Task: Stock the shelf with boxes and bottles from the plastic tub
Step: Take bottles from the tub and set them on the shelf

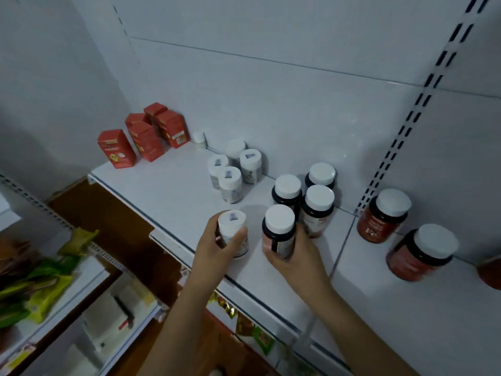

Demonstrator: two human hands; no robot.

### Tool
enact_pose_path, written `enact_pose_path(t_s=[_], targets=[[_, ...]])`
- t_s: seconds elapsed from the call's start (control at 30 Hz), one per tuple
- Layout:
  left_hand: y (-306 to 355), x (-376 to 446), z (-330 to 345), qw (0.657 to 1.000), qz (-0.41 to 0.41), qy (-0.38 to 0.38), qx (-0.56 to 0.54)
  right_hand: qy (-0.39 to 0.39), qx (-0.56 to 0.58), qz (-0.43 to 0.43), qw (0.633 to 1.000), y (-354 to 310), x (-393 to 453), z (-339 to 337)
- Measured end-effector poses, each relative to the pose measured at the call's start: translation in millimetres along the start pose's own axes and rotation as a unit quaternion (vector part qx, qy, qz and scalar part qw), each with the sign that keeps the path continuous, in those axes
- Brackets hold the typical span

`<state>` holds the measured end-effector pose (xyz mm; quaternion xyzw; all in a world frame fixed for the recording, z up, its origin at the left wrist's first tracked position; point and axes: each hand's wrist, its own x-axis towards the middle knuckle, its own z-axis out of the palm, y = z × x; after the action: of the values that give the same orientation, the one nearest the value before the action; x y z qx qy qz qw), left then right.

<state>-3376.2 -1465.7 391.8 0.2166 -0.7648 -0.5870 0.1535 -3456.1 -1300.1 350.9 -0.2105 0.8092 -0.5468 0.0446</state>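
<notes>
Our left hand (217, 246) curls around a small white plastic bottle (233, 233) on the white metal shelf (168, 183); our right hand (295, 253) grips a dark white-capped bottle (279, 230) just beside it. Beyond our hands stand matching bottles.

Dim bluish light, soft shadows, wide-angle bending, blurred lower-left corner

red bottle (490, 270) cut by right edge, bottle labels blurred, lower shelf goods smeared
</notes>
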Motion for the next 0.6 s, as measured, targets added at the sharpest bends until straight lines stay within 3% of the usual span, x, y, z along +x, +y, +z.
enact_pose_path(t_s=[0.43,0.6], targets=[[-20.7,86.6,-43.9,0.982,0.067,-0.176,0.006,0.177,-0.058,0.092,0.978,-18.6,16.2,45.0],[-33.1,93.4,-55.5,0.971,0.077,-0.226,0.008,0.211,-0.064,0.105,0.97,-28.9,-3.0,54.3]])
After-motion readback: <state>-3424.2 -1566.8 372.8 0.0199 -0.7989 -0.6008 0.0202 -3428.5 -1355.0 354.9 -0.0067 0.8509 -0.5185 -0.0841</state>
